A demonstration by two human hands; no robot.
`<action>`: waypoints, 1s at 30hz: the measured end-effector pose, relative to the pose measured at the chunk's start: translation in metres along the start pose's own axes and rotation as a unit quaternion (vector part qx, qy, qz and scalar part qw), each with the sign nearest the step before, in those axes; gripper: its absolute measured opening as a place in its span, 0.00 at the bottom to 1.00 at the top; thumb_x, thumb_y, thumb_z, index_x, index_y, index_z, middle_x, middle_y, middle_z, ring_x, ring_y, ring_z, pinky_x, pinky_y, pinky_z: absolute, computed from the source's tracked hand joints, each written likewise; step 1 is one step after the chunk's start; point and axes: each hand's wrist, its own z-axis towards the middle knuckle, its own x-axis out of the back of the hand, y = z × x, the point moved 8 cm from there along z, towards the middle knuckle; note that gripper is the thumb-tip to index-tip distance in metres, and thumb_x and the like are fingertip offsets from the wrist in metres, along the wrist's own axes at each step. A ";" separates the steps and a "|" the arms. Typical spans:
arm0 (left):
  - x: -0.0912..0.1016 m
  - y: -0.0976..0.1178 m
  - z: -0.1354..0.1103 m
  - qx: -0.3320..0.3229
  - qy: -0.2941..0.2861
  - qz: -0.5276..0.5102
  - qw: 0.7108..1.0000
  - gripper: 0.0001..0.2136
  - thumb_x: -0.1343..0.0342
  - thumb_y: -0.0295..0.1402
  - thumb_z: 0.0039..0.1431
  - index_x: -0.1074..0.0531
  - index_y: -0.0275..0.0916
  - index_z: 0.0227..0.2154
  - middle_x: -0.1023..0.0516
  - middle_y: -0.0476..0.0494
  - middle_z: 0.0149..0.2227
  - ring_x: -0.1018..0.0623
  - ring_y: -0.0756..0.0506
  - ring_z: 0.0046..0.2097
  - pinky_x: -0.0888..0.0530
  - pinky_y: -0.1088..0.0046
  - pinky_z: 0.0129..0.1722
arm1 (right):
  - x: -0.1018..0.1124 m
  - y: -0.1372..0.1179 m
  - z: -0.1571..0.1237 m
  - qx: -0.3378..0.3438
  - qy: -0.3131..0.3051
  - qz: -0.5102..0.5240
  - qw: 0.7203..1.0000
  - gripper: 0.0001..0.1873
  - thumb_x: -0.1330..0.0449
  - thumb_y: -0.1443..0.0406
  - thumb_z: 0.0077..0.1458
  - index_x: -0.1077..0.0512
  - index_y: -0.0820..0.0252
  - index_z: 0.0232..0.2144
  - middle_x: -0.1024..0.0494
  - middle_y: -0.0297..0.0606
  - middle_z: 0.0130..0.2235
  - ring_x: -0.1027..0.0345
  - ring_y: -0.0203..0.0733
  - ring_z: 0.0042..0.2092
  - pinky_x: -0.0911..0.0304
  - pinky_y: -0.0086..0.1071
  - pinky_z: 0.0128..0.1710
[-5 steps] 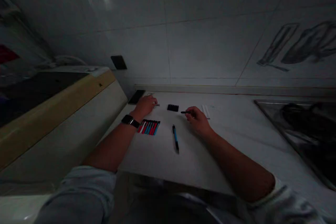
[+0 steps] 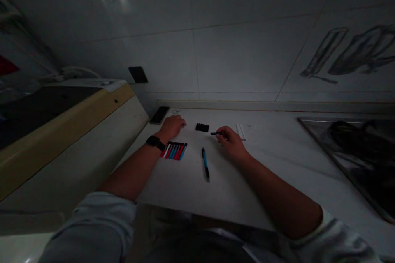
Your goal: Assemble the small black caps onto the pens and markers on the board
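Note:
My left hand (image 2: 173, 127) rests low on the white counter with its fingers curled downward and pressed together. What lies under its fingertips is too small and dark to make out. My right hand (image 2: 231, 139) pinches a short black pen part (image 2: 216, 133) just above the counter, its tip pointing left. Between the hands sits a cluster of short black pieces (image 2: 202, 127) in a row. Nearer to me lies a blue and black pen (image 2: 205, 164). Beside my left wrist is a row of red, white and blue pen barrels (image 2: 175, 151).
A dark phone (image 2: 159, 115) lies at the back left, near a small ring-like item (image 2: 175, 111). Thin white sticks (image 2: 240, 131) lie beyond my right hand. A stove (image 2: 354, 148) is at the right, and a bulky appliance (image 2: 123, 119) borders the left.
My left fingertips have come down and closed around the spot where a small silvery piece showed. My right hand keeps its pinch on the black pen part. The view has shifted slightly.

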 end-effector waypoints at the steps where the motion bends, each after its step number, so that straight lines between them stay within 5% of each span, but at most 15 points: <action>1: -0.002 0.000 0.000 -0.002 0.003 0.014 1.000 0.10 0.46 0.31 0.67 0.20 0.42 0.44 0.22 0.39 0.46 0.25 0.41 0.48 0.33 0.64 0.47 | 0.000 -0.001 0.000 -0.002 -0.001 -0.005 1.000 0.11 0.40 0.57 0.58 0.29 0.53 0.41 0.25 0.34 0.34 0.32 0.41 0.34 0.37 0.34 0.35; 30: -0.031 -0.019 0.007 -0.010 -0.012 0.027 1.000 0.12 0.46 0.32 0.65 0.20 0.45 0.46 0.18 0.41 0.49 0.22 0.40 0.49 0.32 0.62 0.49 | -0.005 0.014 0.002 -0.008 -0.029 -0.026 0.999 0.11 0.40 0.57 0.58 0.27 0.54 0.41 0.24 0.35 0.34 0.33 0.41 0.34 0.39 0.35 0.36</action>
